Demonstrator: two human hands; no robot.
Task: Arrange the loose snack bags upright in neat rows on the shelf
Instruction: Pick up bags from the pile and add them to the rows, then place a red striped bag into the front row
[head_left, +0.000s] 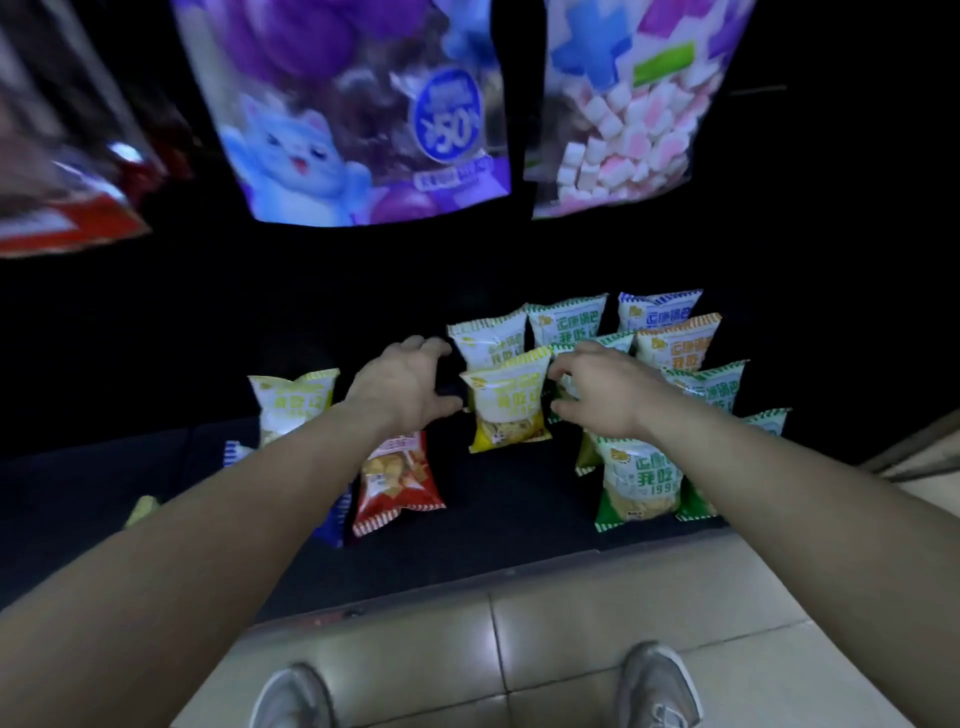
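Note:
A yellow snack bag (506, 402) stands upright mid-shelf between my two hands. My left hand (402, 384) is at its left edge, fingers spread, thumb near the bag. My right hand (597, 392) is at its right edge, fingers curled against a green bag behind it. Whether either hand grips is unclear. Behind stand several upright bags, one yellow-green (488, 338), one green (569, 319), one blue (657, 309), one orange (678, 343). A green bag (639, 480) stands at the front right. A red bag (397, 480) leans under my left forearm. Another yellow bag (293, 402) stands alone at the left.
The dark shelf (519, 499) ends at a front edge above the tiled floor (571, 649), where my two shoes show. Large purple (353, 114) and marshmallow (623, 114) bags hang overhead. A blue bag (332, 525) lies partly hidden under my left arm.

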